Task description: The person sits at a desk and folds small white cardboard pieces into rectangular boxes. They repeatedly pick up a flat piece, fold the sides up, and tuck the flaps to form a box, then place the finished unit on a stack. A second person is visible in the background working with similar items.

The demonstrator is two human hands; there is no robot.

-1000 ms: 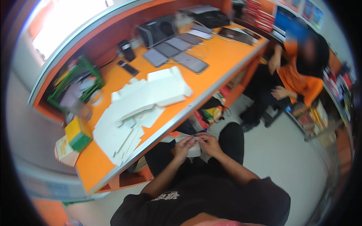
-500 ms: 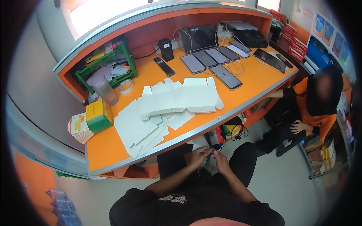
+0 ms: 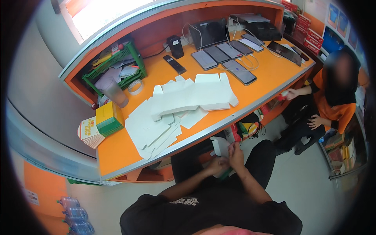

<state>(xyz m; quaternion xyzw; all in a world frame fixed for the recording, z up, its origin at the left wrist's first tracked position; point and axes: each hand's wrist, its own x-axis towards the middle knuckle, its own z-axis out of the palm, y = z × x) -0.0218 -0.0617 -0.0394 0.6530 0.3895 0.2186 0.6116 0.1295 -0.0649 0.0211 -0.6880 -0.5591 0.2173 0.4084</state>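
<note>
Over my lap, just below the desk's front edge, my right hand (image 3: 236, 156) is closed on a thin cardboard carton (image 3: 221, 147). Its pale inner face and flaps stick up beside my fingers, and a bit of green shows lower down. My left hand (image 3: 217, 166), somewhat blurred, grips the lower part of the same carton. The two hands partly hide it. On the desk (image 3: 156, 67) in front of me lies a loose pile of white, flat carton blanks (image 3: 196, 94), flaps upward. Yellow and green folded cartons (image 3: 109, 118) stand at the left.
Several phones (image 3: 240, 71) with white cables lie toward the back right. A remote (image 3: 174, 64), a tape roll (image 3: 135, 87), a frosted cup (image 3: 114, 93) and a green crate (image 3: 111, 66) stand farther left. A seated person in orange (image 3: 341, 98) is at the right.
My hands have moved apart, right hand higher, and more of the carton shows between them. The other person's hand now shows at the shelf under the desk, by a small red item.
</note>
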